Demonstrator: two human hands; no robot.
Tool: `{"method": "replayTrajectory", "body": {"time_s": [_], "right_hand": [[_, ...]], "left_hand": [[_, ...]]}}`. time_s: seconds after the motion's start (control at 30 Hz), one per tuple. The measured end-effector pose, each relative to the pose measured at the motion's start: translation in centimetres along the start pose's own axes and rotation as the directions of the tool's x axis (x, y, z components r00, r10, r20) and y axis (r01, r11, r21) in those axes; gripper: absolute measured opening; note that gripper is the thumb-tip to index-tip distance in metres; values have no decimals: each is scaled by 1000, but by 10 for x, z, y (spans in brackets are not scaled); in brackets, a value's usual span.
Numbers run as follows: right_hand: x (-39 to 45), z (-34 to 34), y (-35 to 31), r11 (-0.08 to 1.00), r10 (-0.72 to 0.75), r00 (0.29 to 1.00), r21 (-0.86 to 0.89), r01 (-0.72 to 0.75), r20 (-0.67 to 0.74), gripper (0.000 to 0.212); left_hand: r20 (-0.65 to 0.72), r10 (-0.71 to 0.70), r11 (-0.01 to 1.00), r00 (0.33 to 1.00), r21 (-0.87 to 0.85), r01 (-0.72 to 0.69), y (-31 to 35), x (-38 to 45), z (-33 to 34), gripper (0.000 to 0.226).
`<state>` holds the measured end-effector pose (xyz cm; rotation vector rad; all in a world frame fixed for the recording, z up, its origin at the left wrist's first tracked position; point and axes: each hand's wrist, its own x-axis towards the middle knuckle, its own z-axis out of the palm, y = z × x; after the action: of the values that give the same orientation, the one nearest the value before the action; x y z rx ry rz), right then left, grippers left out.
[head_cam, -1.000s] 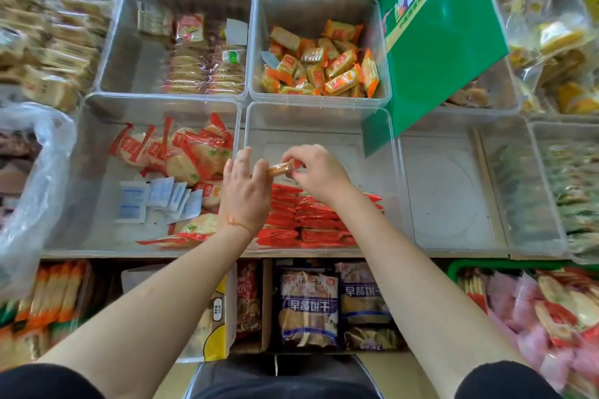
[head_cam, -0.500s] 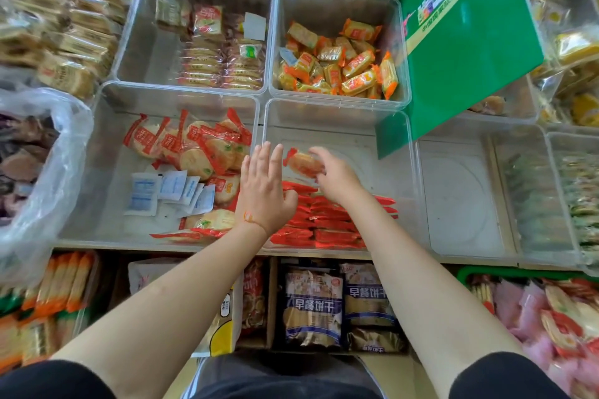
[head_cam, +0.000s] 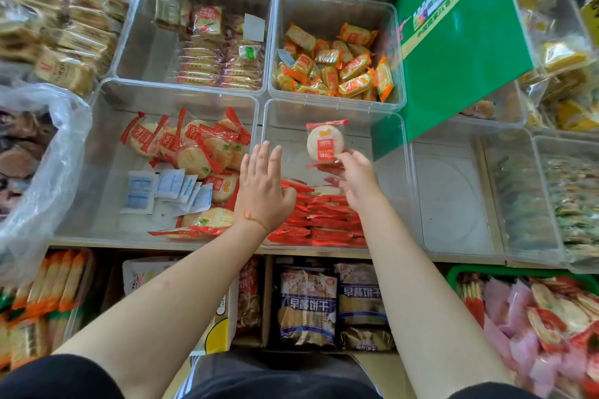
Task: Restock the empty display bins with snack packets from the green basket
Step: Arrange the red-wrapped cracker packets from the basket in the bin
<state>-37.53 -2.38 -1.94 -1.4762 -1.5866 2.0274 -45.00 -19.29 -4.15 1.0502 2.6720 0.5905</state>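
Fingers (head_cam: pixel 348 160) of our right hand (head_cam: pixel 358 183) pinch the lower edge of a round rice cracker in a clear, red-trimmed wrapper (head_cam: pixel 325 144), held face-up over the clear plastic display bin (head_cam: pixel 403 172), its printed label upright and its long axis running away from us. Our left hand (head_cam: pixel 262 191) hovers beside it, fingers straight and slightly spread, holding nothing. Below lies a stacked row of red packets (head_cam: pixel 319 220). A slanted green printed sign (head_cam: pixel 453 52) hides the bins behind it. The green basket (head_cam: pixel 453 272) is cut off at lower right. Everything sits on a shop shelf.
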Motion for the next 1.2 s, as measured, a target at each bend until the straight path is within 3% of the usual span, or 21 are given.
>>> {"method": "replayTrajectory", "body": {"time_s": [0.1,0.2,0.4,0.53,0.73,0.9,1.07,1.2], "right_hand": [[-24,-19,-10,936,-106,948,353,-6,299,26],[-31,-19,-10,927,-148,859,372,-52,490,27],[-21,-1,-11,992,-24,991,127,7,132,20],[-10,-8,-8,955,-127,990,-277,104,-66,31],[3,10,-1,777,-275,961,-581,242,31,23],[9,33,14,516,-368,922,-798,312,123,23],[10,45,18,284,-37,935,-894,348,352,54],[19,53,18,310,93,914,-884,350,394,52]], "left_hand": [[-4,1,1000,1000,-18,-1,2,0,-1,74],[0,-2,1000,1000,-17,2,2,0,-2,74],[22,6,997,1000,-78,-4,-2,3,-5,63],[3,-14,1000,1000,-1,14,-22,-3,-6,65],[11,-89,996,996,12,89,-23,-7,-4,67],[-10,-67,998,998,14,67,-22,-9,-4,65],[-2,-71,997,997,6,71,-20,-8,-4,65],[0,-71,997,997,6,71,-20,-7,-5,68]]}}
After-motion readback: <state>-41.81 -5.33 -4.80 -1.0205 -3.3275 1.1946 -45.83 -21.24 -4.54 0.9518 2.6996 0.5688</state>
